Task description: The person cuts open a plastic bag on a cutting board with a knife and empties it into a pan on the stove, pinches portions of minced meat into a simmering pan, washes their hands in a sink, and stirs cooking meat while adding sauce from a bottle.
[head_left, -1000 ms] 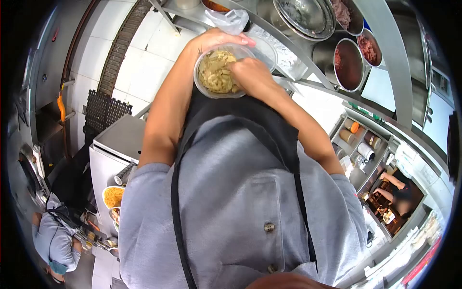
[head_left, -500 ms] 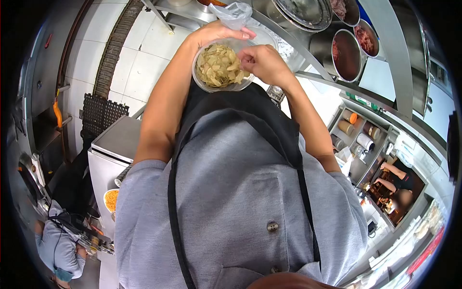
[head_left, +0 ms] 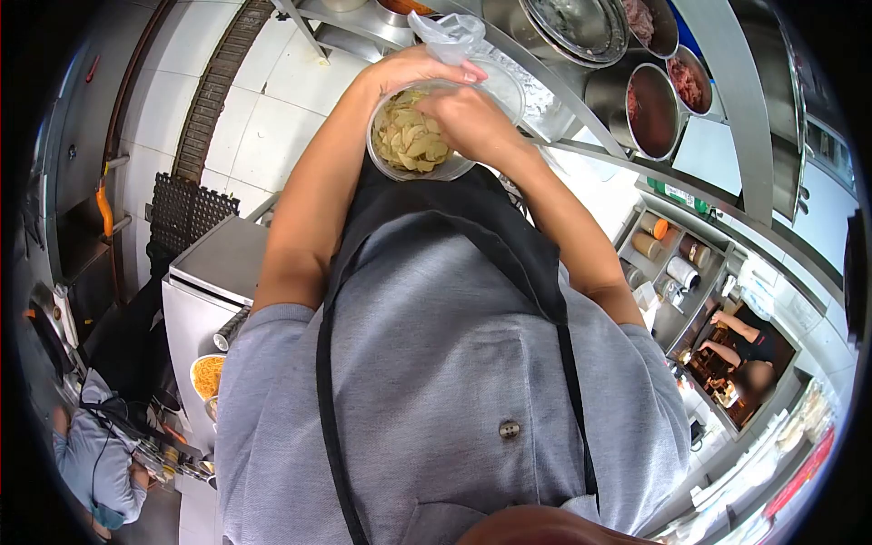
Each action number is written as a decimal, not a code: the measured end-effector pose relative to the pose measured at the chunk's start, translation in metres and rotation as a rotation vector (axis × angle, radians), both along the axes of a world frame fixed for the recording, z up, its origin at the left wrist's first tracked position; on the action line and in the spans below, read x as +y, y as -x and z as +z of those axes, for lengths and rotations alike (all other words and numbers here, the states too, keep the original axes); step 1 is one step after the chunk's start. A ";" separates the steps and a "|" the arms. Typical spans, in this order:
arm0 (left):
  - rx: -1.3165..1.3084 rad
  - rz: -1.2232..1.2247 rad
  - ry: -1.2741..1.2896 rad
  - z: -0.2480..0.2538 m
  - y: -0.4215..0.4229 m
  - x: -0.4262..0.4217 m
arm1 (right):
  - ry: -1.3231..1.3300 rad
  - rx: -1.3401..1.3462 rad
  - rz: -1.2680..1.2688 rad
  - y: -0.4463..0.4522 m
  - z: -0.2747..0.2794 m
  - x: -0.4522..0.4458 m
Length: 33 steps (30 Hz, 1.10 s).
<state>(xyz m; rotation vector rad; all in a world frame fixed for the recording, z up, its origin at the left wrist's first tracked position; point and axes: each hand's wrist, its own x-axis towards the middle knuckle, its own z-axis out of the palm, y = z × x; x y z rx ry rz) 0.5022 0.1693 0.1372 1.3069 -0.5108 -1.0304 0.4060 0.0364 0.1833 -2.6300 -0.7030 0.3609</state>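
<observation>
Slices [head_left: 413,145], pale yellow, lie in a clear tub [head_left: 449,170] in front of the apron [head_left: 445,202]; the right hand [head_left: 470,123] reaches in with bent fingers, tips hidden among them, so whether they pinch any I cannot tell. The left hand [head_left: 420,69] curves along the far rim, fingers together, its grip unclear, near a plastic bag [head_left: 450,38]. Steel pots [head_left: 652,118] stand ahead right; white tiles [head_left: 277,123] cover the floor

I log: left arm [head_left: 309,209], reaching forward, wrist [head_left: 368,82] bent inward, left hand [head_left: 420,68] turned across; right arm [head_left: 577,232], also forward, right hand [head_left: 472,123] back-up, fingers [head_left: 431,106] bent.
</observation>
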 end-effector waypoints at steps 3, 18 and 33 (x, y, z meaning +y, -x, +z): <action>-0.025 -0.010 -0.049 0.004 0.004 0.002 | -0.025 -0.079 0.053 0.001 -0.014 0.022; 0.018 0.039 -0.025 -0.005 -0.007 0.014 | -0.371 0.166 -0.365 0.009 0.008 -0.005; 0.049 -0.016 -0.031 -0.015 -0.018 0.023 | -1.047 0.673 -0.544 0.008 0.005 -0.008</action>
